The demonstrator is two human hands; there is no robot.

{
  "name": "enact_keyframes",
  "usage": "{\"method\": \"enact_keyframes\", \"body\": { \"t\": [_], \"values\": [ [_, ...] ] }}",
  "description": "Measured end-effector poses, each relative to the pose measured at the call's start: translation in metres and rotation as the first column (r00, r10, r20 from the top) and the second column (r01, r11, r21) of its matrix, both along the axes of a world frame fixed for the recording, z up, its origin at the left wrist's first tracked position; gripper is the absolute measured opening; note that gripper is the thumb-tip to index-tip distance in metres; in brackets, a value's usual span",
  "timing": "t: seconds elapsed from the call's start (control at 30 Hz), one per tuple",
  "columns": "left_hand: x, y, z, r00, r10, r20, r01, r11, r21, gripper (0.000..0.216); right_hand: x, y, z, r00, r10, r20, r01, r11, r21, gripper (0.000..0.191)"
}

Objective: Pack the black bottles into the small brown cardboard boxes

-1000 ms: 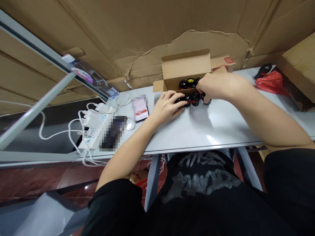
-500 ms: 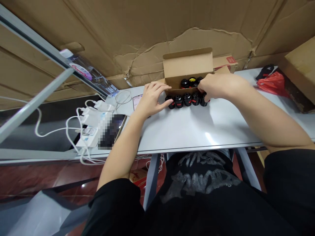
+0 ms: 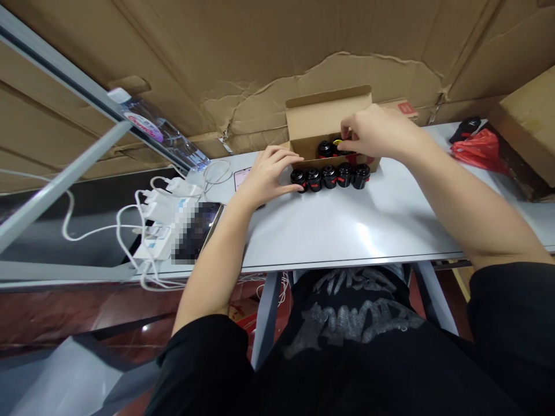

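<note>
My right hand point(image 3: 376, 134) is curling down at about 12 o'clock, its fingertips point(image 3: 344, 134) drawn together over a yellow-topped canister point(image 3: 337, 142) inside an open cardboard carton point(image 3: 328, 118); I cannot tell whether they are actually pinching it. My left hand point(image 3: 269, 174) is lying spread at about 11 o'clock, its thumb reaching just beside the end of a row of five black canisters point(image 3: 329, 178) with red bands, which are standing upright along the carton's front edge. A second black canister point(image 3: 325, 149) is standing in the carton beside the yellow-topped one. I am judging these as small, stiff and fairly light, but their glossy round sides look slippery, so I would be taking each by the body with the fingertips, not by the top alone. The surface point(image 3: 390, 237) is showing pale and smooth, and a tipped canister could roll on it. Off at 10 o'clock, a blurred phone point(image 3: 196, 232) and white chargers point(image 3: 158, 231) with trailing cables are lying near a plastic water bottle point(image 3: 150, 124). A red plastic bag point(image 3: 477, 150) is sitting at 2 o'clock, and torn cardboard sheeting point(image 3: 277, 58) is lining the wall behind.
</note>
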State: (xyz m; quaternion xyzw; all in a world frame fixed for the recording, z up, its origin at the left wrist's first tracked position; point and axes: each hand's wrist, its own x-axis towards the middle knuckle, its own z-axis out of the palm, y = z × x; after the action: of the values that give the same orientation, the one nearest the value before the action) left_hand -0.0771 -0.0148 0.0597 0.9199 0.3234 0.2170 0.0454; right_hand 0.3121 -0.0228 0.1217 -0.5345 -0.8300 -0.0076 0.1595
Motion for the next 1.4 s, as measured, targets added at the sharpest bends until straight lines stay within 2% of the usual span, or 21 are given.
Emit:
{"method": "enact_keyframes", "body": {
  "t": [0.13, 0.23, 0.33, 0.47, 0.57, 0.63, 0.73, 0.83, 0.93, 1.03, 1.13, 1.2, 1.27, 1.33, 1.4],
  "values": [
    [0.001, 0.002, -0.003, 1.0, 0.001, 0.012, -0.001, 1.0, -0.003, 0.08, 0.0, 0.028, -0.034, 0.996, -0.08, 0.024, 0.08, 0.997, 0.018, 0.063],
    [0.0, 0.003, -0.005, 1.0, -0.015, 0.012, 0.015, 1.0, 0.009, 0.085, -0.003, 0.031, -0.039, 0.991, -0.137, 0.0, 0.137, 0.989, -0.059, 0.058],
    [-0.001, 0.004, -0.007, 1.0, -0.022, 0.019, 0.021, 0.999, 0.028, 0.089, -0.011, 0.018, -0.024, 0.984, -0.178, 0.003, 0.177, 0.974, -0.145, 0.052],
    [-0.001, 0.005, -0.01, 0.998, -0.035, 0.05, 0.032, 0.997, 0.065, 0.089, -0.02, -0.009, 0.011, 0.968, -0.248, -0.045, 0.239, 0.96, -0.148, 0.051],
    [0.001, 0.005, -0.014, 0.997, -0.025, 0.075, 0.018, 0.996, 0.085, 0.082, -0.023, -0.028, 0.035, 0.967, -0.177, -0.185, 0.159, 0.981, -0.109, 0.048],
    [0.005, 0.002, -0.015, 0.991, 0.02, 0.131, -0.035, 0.994, 0.107, 0.077, -0.027, -0.041, 0.047, 0.951, -0.111, -0.29, 0.091, 0.993, -0.081, 0.047],
    [0.017, -0.008, -0.014, 0.962, 0.065, 0.264, -0.104, 0.986, 0.134, 0.078, -0.044, -0.061, 0.055, 0.918, -0.036, -0.394, 0.009, 0.998, -0.069, 0.05],
    [0.031, -0.025, -0.011, 0.936, 0.046, 0.348, -0.094, 0.988, 0.121, 0.077, -0.071, -0.078, 0.048, 0.906, 0.044, -0.42, -0.09, 0.992, -0.091, 0.047],
    [0.037, -0.036, -0.007, 0.929, 0.028, 0.368, -0.059, 0.996, 0.073, 0.059, -0.092, -0.085, 0.033, 0.895, 0.09, -0.436, -0.163, 0.978, -0.133, 0.045],
    [0.029, -0.036, 0.003, 0.931, 0.021, 0.364, -0.026, 1.0, 0.011, 0.045, -0.093, -0.075, 0.022, 0.899, 0.115, -0.423, -0.186, 0.974, -0.13, 0.048],
    [0.01, -0.033, 0.022, 0.937, 0.037, 0.347, -0.014, 0.997, -0.069, 0.044, -0.078, -0.05, 0.013, 0.931, 0.122, -0.345, -0.15, 0.987, -0.055, 0.045],
    [-0.003, -0.036, 0.037, 0.962, 0.049, 0.268, -0.012, 0.99, -0.139, 0.041, -0.065, -0.03, 0.005, 0.95, 0.109, -0.292, -0.113, 0.994, 0.002, 0.04],
    [-0.012, -0.042, 0.05, 0.99, 0.029, 0.138, 0.004, 0.972, -0.237, 0.037, -0.054, -0.012, -0.004, 0.959, 0.095, -0.268, -0.101, 0.995, -0.009, 0.038],
    [-0.014, -0.049, 0.057, 1.0, -0.011, 0.015, 0.016, 0.941, -0.339, 0.034, -0.048, 0.003, -0.013, 0.965, 0.07, -0.252, -0.084, 0.995, -0.047, 0.04],
    [-0.011, -0.053, 0.057, 0.997, -0.04, -0.068, 0.011, 0.924, -0.382, 0.033, -0.046, 0.014, -0.021, 0.972, 0.039, -0.23, -0.06, 0.994, -0.086, 0.043]
  ]
}}
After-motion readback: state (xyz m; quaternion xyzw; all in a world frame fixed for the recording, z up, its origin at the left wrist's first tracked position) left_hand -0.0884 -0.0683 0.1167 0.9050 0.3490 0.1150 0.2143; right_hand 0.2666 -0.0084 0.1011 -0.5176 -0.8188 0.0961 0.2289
